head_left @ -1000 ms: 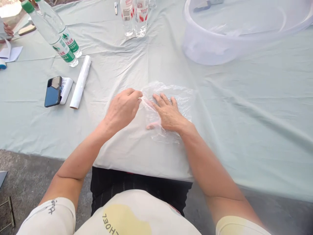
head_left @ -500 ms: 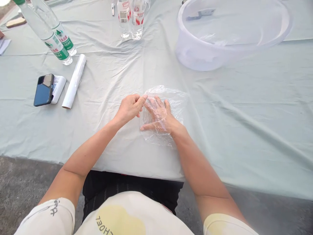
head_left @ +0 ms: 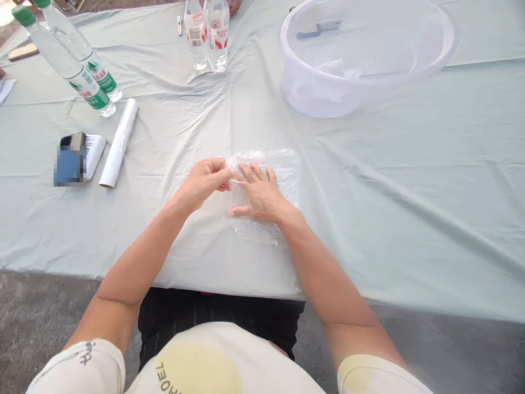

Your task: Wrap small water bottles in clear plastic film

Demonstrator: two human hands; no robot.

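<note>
A thin, crinkled piece of clear plastic film [head_left: 289, 172] lies on the cloth in front of me; whether it is one layer or a bag I cannot tell. My right hand [head_left: 260, 197] rests palm down on it, fingers spread. At the film's upper left, my left hand [head_left: 209, 183] pinches a bunched part between thumb and fingers, close to my right fingertips. Part of the film is hidden under my right hand.
Left on the cloth-covered table [head_left: 348, 230] are a white roll [head_left: 118, 145], a phone [head_left: 69, 158] on a white box [head_left: 95, 156], and green-capped water bottles [head_left: 92, 93]. Farther back stand smaller bottles [head_left: 217, 41], a nail clipper [head_left: 179, 25] and a translucent basin [head_left: 320, 98] with a knife [head_left: 320, 28].
Film that covered my right hand is now drawn off its back toward the left, bunched in my left hand. My left hand has moved slightly left. The view has shifted a little.
</note>
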